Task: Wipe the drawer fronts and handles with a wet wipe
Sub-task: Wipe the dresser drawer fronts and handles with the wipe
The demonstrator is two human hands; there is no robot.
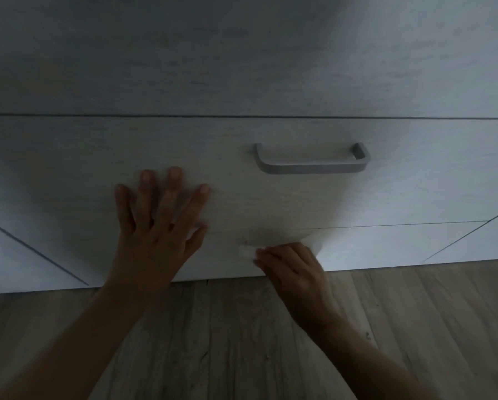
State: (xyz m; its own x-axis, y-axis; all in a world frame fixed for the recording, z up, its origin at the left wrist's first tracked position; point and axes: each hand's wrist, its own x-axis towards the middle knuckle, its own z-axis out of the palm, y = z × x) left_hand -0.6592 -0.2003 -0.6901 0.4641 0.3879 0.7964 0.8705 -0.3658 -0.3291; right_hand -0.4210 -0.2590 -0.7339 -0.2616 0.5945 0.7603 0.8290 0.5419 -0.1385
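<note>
Here we have our left hand [158, 226] laid flat on the drawer front [400, 183], fingers straight and spread wide, holding nothing. We judge that it is there to brace: a splayed palm steadies us as we lean in low and stops the drawer from shifting under the rubbing. It sits to the left of the handle [311, 167], apart from it, so the bar is free.

Our right hand [291, 272] is lower, against the narrow lower panel [372, 246] just above the wooden floor [242, 342]. Its fingers are bent and closed on the wet wipe [246, 251], of which only a pale, bunched corner shows past the fingertips. The wipe is pressed to the panel below the seam that ends the drawer front. Bunching it under the fingers probably gives firmer pressure than a flat sheet would.

The light is poor, so we cannot tell which surfaces are already damp. Judging by position, the work is on the bottom edge. The handle looks dry and untouched, and will likely need the wipe wrapped around the bar, underside included. The upper front [242, 67] lies above, beyond another seam.
</note>
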